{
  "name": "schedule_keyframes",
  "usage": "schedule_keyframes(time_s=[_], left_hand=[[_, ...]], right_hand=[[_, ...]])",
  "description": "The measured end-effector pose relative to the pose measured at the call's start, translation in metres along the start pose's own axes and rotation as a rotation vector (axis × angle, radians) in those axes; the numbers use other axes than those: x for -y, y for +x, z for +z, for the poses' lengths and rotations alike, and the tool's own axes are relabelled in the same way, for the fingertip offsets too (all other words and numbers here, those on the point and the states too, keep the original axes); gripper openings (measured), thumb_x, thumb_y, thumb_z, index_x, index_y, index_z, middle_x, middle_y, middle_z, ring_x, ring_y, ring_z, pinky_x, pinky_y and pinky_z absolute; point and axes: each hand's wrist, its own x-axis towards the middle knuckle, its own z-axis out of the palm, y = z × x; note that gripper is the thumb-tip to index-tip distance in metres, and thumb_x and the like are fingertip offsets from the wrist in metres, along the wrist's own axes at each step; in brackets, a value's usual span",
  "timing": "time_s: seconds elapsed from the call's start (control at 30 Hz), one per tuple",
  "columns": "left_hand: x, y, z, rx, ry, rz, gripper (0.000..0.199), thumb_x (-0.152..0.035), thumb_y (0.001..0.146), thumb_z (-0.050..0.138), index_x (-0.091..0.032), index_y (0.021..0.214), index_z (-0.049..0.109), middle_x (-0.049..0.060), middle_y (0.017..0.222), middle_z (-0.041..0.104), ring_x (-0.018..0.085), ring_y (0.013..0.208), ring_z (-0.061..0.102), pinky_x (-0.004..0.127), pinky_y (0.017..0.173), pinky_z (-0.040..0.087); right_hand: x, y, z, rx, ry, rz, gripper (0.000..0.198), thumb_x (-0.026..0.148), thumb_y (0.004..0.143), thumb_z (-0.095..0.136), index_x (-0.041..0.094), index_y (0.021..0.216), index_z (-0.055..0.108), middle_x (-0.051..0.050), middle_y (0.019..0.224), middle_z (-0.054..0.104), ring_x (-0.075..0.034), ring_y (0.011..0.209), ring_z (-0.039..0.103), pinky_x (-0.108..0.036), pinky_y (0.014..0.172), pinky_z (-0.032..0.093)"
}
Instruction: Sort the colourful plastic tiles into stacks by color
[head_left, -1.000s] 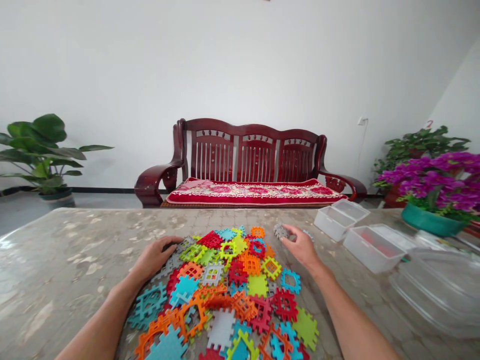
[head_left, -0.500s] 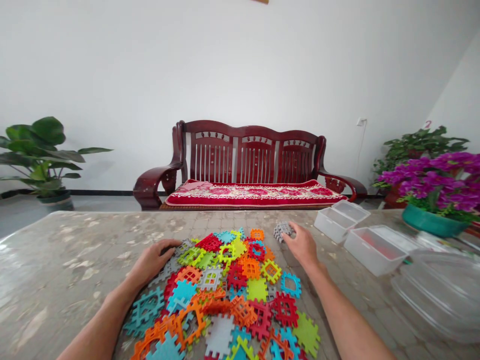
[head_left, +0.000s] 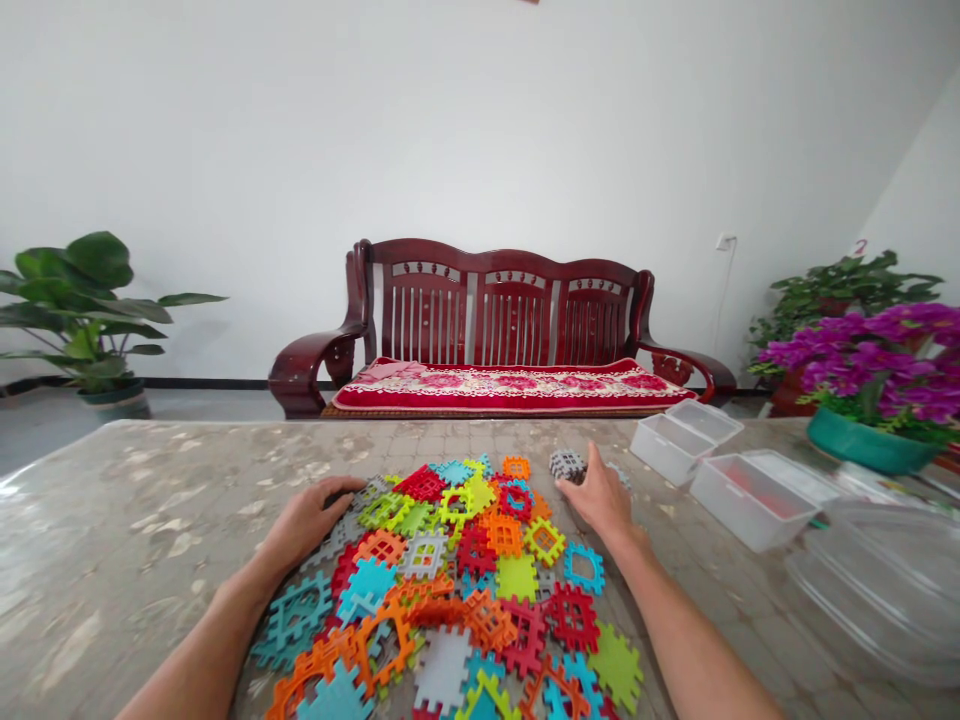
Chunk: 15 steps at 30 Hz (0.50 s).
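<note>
A heap of flat plastic interlocking tiles with notched edges, in orange, red, lime, blue and grey, spreads before me. My left hand rests at the heap's left edge, fingers stretched out over grey tiles and holding nothing I can see. Beyond the heap on the right is a small stack of grey tiles. My right hand is beside that stack, its thumb near the front edge and index finger raised apart. A grey-blue notched piece shows partly behind this hand; whether the hand touches it is unclear.
Two clear plastic boxes with lids stand at the right, near a larger transparent container. Purple flowers in a green pot are at the table's right. A wooden bench stands beyond the table.
My right hand has shifted slightly right off the grey stack, its index finger now raised. A grey-blue piece has come into sight behind it. My left hand stays in place.
</note>
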Motion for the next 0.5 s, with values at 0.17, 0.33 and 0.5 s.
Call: schedule_keyframes(time_s=[0.17, 0.33, 0.5], left_hand=[[0.001, -0.001, 0.001, 0.006, -0.003, 0.004, 0.042, -0.046, 0.076, 0.051, -0.023, 0.099, 0.076, 0.006, 0.105, 0.078, 0.027, 0.101, 0.07, 0.039, 0.097, 0.052], [0.005, 0.0, 0.003, 0.003, 0.003, 0.003, 0.042, -0.046, 0.076, 0.051, -0.022, 0.101, 0.076, 0.006, 0.107, 0.077, 0.027, 0.102, 0.07, 0.039, 0.097, 0.052], [0.004, -0.001, 0.003, 0.001, 0.006, 0.008, 0.041, -0.045, 0.077, 0.051, -0.024, 0.1, 0.076, 0.005, 0.106, 0.078, 0.027, 0.103, 0.069, 0.04, 0.098, 0.051]], right_hand=[[0.003, 0.001, 0.004, -0.001, -0.023, -0.007, 0.092, 0.042, 0.076, 0.066, 0.014, 0.154, 0.024, -0.022, 0.125, 0.063, -0.036, 0.114, 0.059, -0.044, 0.087, 0.047], [0.0, 0.003, 0.01, -0.016, -0.049, -0.044, 0.085, 0.038, 0.081, 0.059, 0.006, 0.152, 0.024, -0.026, 0.123, 0.063, -0.039, 0.113, 0.058, -0.046, 0.087, 0.047], [-0.003, 0.001, 0.011, -0.057, -0.044, -0.066, 0.084, 0.038, 0.079, 0.063, 0.011, 0.15, 0.029, -0.021, 0.121, 0.063, -0.035, 0.112, 0.058, -0.044, 0.091, 0.046]])
